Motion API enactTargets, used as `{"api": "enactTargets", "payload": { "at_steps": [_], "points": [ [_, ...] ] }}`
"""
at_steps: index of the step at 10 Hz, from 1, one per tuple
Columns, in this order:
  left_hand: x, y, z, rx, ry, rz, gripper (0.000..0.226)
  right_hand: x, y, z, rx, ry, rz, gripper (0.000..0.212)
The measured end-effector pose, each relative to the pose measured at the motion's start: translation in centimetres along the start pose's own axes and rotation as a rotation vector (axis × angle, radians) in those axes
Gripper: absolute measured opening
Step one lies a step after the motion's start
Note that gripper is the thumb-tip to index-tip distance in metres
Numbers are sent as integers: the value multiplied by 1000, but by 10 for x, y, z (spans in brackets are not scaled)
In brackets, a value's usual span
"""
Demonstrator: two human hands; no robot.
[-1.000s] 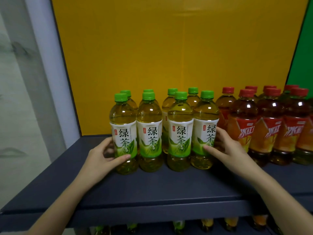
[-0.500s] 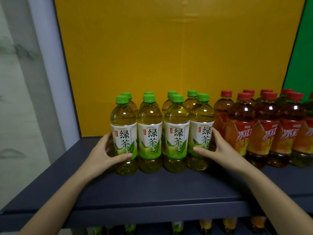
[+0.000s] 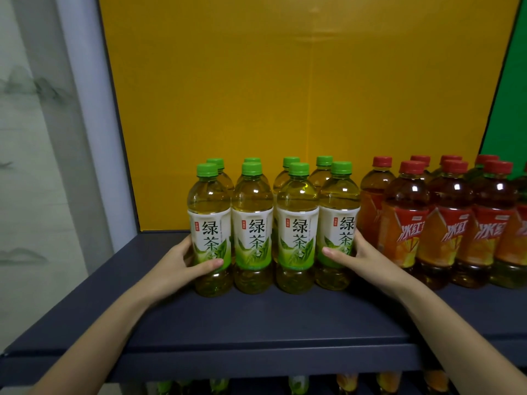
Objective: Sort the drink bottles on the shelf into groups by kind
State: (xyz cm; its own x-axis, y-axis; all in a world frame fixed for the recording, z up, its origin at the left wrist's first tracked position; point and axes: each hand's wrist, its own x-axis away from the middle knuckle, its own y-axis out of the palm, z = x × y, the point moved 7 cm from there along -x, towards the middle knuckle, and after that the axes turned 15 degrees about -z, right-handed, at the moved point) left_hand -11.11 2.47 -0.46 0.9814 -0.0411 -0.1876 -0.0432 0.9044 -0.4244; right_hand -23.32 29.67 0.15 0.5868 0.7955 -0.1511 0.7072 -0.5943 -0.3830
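Since the upright green tea bottles (image 3: 252, 238) stand in one block on the shelf (image 3: 256, 323) between the grips, the left grip (image 3: 179, 263) curls round the leftmost front bottle (image 3: 209, 223) and the right grip (image 3: 362, 258) round the rightmost front bottle (image 3: 339, 212), just beside the red-capped bottles (image 3: 407, 232).

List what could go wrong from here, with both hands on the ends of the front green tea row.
1. The left hand grips only the leftmost green tea bottle and the right hand only the rightmost green tea bottle. The two middle bottles between them are loose and could tip or lag if the row slides.
2. The right hand sits close beside the red-cap bottles; a move rightward could knock one over.
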Motion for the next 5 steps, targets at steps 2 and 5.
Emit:
{"api": "enactTargets", "payload": {
  "at_steps": [2, 5],
  "points": [
    [1, 1, 1, -14, -2, 19, 91, -2, 2, -2, -25, -25, 19, 64],
    [22, -13, 7, -240, 48, 206, 82, 23, -7, 1, 286, 64, 109, 59]
  ]
}}
